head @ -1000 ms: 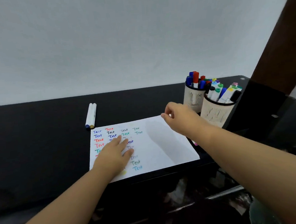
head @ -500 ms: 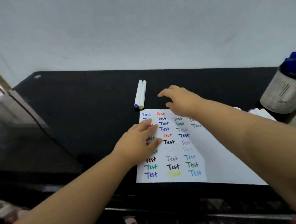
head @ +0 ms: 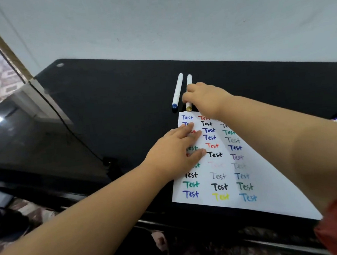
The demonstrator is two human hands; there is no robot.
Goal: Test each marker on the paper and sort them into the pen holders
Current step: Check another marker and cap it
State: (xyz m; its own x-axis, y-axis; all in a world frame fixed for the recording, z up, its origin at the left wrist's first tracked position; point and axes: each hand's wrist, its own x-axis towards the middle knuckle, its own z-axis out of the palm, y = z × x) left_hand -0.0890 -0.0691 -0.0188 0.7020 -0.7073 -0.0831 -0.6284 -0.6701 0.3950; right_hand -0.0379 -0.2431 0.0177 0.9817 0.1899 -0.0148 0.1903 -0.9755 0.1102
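Markers: gold-capped marker (head: pixel 189 106) pinched by right hand (head: pixel 206 99), blue-capped marker (head: pixel 177 91) beside it on bench (head: pixel 111 103) | left hand (head: pixel 177 152) flat, fingers straight, pressing paper (head: pixel 266 188)

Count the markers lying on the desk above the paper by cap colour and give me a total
Blue-capped marker: 1
Gold-capped marker: 1, with the right hand closing on it
Total: 2
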